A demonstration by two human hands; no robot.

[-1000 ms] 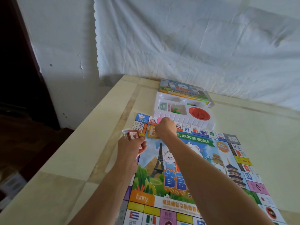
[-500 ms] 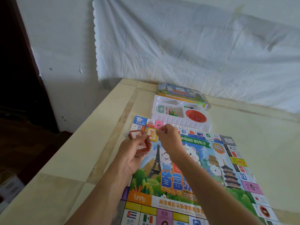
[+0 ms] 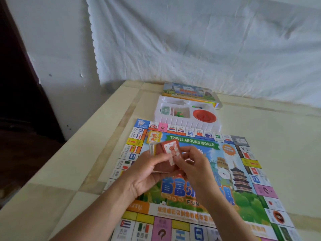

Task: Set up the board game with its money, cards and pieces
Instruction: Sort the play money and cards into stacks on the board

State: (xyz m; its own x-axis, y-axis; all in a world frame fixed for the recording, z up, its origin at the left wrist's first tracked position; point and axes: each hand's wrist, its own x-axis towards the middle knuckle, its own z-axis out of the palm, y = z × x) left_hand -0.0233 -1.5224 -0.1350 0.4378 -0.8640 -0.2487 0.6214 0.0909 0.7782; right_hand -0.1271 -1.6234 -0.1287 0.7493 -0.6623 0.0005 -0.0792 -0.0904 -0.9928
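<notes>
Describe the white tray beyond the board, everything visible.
The white tray looks like thin moulded plastic, rectangular, lying flat on the table. Its ribbed front wall meets the game board's far edge; the game box lies just behind it. A left compartment holds a green stack, seemingly play money, with small coloured pieces beside it. A round well at right holds a red disc. The long back compartment's contents are unclear.

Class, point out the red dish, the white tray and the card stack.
red dish (image 3: 204, 117), head view, its centre.
white tray (image 3: 184, 122), head view, front wall.
card stack (image 3: 169, 148), head view, top card's face.
</notes>
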